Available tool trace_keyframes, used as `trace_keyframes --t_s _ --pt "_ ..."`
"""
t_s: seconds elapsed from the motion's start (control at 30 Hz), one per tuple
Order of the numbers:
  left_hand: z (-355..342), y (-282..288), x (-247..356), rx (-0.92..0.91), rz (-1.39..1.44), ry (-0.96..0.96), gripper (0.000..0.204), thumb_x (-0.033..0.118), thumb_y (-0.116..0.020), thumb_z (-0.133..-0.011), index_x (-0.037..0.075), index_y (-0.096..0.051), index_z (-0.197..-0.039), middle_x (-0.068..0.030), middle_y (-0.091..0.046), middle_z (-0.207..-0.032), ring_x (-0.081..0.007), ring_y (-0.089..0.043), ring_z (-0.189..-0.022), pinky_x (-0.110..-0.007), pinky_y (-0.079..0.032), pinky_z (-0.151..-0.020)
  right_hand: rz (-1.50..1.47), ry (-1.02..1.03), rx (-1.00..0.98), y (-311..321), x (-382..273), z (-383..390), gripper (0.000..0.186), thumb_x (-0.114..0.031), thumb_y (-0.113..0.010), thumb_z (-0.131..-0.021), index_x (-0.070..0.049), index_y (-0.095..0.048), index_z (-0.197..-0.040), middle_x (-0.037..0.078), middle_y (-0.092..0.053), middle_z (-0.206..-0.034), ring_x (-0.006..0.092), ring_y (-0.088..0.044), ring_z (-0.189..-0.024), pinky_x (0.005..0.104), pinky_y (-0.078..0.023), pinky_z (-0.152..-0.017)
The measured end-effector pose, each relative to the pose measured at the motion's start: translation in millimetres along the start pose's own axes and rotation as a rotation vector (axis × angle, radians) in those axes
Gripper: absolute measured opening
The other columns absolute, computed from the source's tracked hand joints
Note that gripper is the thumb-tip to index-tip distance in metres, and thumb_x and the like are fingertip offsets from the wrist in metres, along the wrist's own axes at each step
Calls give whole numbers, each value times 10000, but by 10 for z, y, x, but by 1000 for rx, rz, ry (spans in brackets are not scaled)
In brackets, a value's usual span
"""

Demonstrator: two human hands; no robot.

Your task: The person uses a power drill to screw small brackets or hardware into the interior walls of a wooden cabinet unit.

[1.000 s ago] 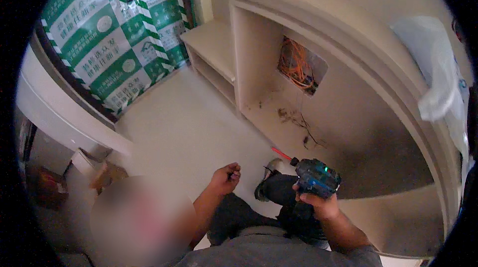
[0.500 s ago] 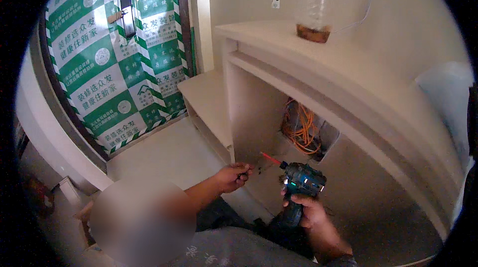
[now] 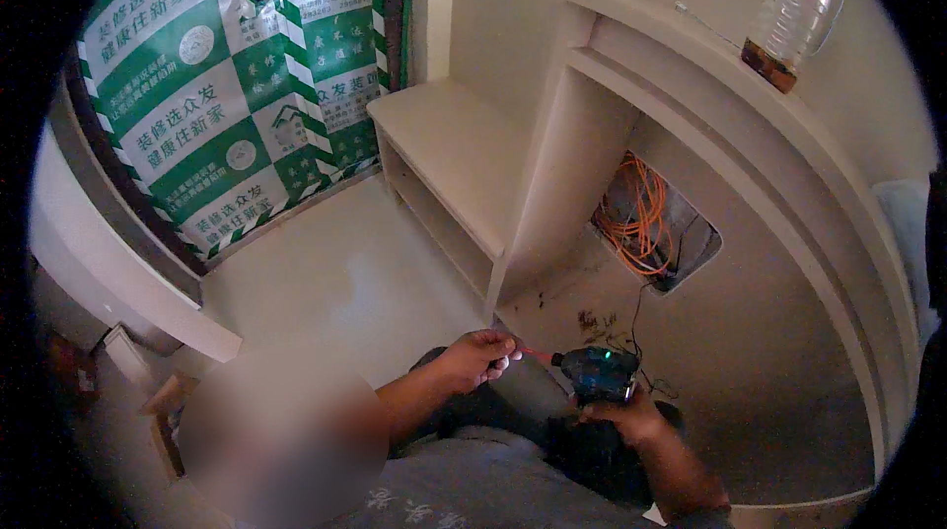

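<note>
Head view. The drill [image 3: 600,371] likely heavy for its size, weight in its body; hard-cased and stiff, not fragile, best taken round the handle under the body. The slim red bit [image 3: 539,355] probably rigid, smooth enough to slip in fingertips.

Looks: drill body dark with blue-green patches, small green light lit, black nose; bit pointed toward the person's left.

Position: held in the air, apparently by the lower front edge of the open cabinet [image 3: 547,213], right of its lower left corner. Right hand [image 3: 626,416] clamped round the drill handle, lower part lost in shadow. Left hand [image 3: 478,359] had thumb and fingers drawn together at the bit's far end; could not tell whether they pinched the bit or something small.

Behind: orange wires [image 3: 646,213] bundled in the cabinet's back-panel cutout.
</note>
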State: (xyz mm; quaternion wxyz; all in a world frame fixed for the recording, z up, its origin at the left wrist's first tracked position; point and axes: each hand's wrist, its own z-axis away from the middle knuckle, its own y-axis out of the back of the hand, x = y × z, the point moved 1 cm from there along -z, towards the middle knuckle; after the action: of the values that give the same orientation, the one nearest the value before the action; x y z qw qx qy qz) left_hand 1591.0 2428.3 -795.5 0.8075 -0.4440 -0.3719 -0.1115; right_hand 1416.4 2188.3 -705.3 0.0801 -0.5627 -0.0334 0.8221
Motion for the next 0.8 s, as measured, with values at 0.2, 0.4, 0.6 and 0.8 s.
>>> trace_keyframes --t_s 0.2,0.4,0.6,0.8 --pt "76 165 -73 29 -12 -22 146 187 -590 -1005 49 -611 -1048 -45 -635 -924 -79 -496 -671 -226 -405 -562 113 -40 13 -56 25 -76 489 -8 -767 -767 -5 -597 -1225 138 -723 -1023 235 -698 -862 371 -571 -777" --pt "93 89 14 124 75 -76 170 203 -599 -1003 41 -593 -1052 -54 -628 -908 -86 -501 -666 -230 -402 -554 14 64 -99 -104 33 -143 484 -41 -780 -778 -17 -606 -1228 126 -719 -1049 227 -694 -895 377 -567 -784" --pt "34 -65 323 127 -209 -182 180 215 -615 -992 51 -580 -1055 -50 -609 -898 -91 -485 -657 -230 -377 -542 -175 192 -77 -309 -108 -51 502 -7 -771 -773 -8 -596 -1244 132 -705 -1059 234 -694 -915 378 -567 -773" --pt "-170 -267 615 -61 101 -187 188 229 -621 -984 74 -587 -1085 -33 -580 -938 -95 -461 -654 -215 -360 -544 -321 263 65 -347 -36 -127 471 -34 -770 -768 -22 -602 -1208 115 -697 -1048 223 -685 -860 377 -567 -763"
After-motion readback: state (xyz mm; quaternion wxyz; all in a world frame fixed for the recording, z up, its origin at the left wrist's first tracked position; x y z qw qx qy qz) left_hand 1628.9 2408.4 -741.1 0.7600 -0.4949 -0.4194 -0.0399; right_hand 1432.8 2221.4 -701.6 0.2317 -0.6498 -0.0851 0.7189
